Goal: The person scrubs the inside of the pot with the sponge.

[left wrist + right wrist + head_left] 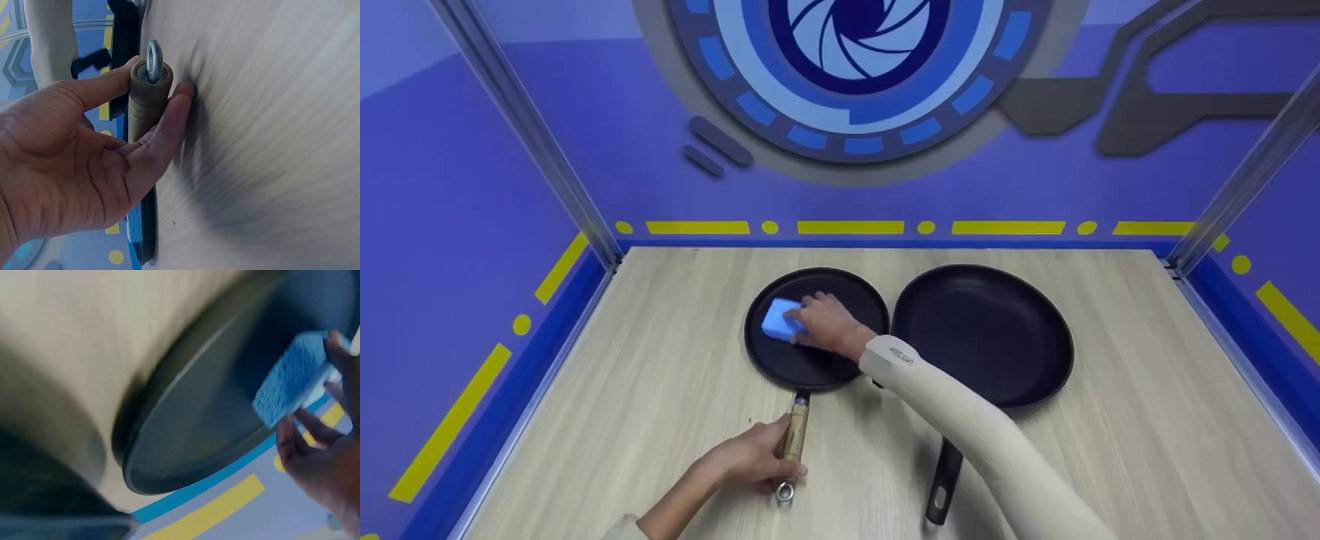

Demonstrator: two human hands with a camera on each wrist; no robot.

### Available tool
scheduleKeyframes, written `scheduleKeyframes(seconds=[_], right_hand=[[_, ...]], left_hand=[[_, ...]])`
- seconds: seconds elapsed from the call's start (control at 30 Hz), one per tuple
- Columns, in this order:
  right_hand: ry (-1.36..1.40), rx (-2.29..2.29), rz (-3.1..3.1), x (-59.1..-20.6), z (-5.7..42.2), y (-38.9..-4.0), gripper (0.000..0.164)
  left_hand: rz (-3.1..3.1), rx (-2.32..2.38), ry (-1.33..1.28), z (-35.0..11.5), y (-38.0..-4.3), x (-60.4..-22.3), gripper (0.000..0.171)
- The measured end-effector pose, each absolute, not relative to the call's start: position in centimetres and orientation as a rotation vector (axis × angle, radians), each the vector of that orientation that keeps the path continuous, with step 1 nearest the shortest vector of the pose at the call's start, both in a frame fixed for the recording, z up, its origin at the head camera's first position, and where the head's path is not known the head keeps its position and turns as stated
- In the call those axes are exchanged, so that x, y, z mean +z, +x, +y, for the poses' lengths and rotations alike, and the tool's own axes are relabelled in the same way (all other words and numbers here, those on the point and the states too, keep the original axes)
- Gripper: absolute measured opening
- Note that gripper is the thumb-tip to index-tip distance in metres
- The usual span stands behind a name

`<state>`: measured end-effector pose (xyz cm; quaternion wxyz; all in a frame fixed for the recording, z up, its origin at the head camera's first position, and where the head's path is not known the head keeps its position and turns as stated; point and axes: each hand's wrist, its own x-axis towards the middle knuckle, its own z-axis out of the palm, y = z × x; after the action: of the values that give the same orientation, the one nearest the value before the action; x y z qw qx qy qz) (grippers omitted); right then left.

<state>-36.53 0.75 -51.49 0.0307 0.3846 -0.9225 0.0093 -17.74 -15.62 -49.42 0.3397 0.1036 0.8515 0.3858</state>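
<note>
A flat, round black pan [825,371] with a low rim lies on the wooden table. My left hand [754,454] grips its wooden handle [796,431], fingers and thumb round it near the metal hanging ring [154,59]. Over the pan's left half, my right hand [831,322] pinches a blue sponge [781,320] between thumb and fingers. In the right wrist view the sponge [295,379] is tilted against the pan's dark surface [214,399]; whether its whole face touches cannot be told.
A larger, deeper black frying pan [982,330] stands just right of the flat one, its handle [945,480] pointing toward me. The right forearm sleeve [960,409] crosses above it. Blue-purple panels [840,202] wall the table at the back and both sides.
</note>
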Motion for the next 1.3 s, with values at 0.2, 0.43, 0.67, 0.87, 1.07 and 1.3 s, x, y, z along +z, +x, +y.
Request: scheduleKeyframes(seconds=[0.2, 0.43, 0.67, 0.87, 1.07, 1.3], right_hand=[[0.810, 0.076, -2.978, -51.9, -0.5, -39.1, 0.041], [0.672, 0.119, -3.164, -51.7, -0.1, -39.5, 0.048], [1.005, 0.208, -3.164, -50.9, 1.2, -38.0, 0.052], [1.349, 0.264, -3.054, -49.1, 2.4, -35.8, 0.054], [1.516, 0.190, -2.924, -49.1, 2.9, -34.1, 0.056], [1.458, 0.083, -2.903, -50.5, 1.7, -33.4, 0.056]], left_hand=[[2.216, 1.052, 0.284, -15.9, -17.5, -49.4, 0.053], [2.198, 1.068, 0.287, -15.7, -17.1, -49.6, 0.050], [2.191, 1.014, 0.313, -15.8, -17.1, -49.4, 0.050], [2.225, 0.954, 0.309, -15.8, -18.5, -48.5, 0.063], [2.288, 0.916, 0.380, -16.0, -18.6, -48.5, 0.055], [2.283, 0.938, 0.399, -16.0, -17.5, -49.2, 0.049]])
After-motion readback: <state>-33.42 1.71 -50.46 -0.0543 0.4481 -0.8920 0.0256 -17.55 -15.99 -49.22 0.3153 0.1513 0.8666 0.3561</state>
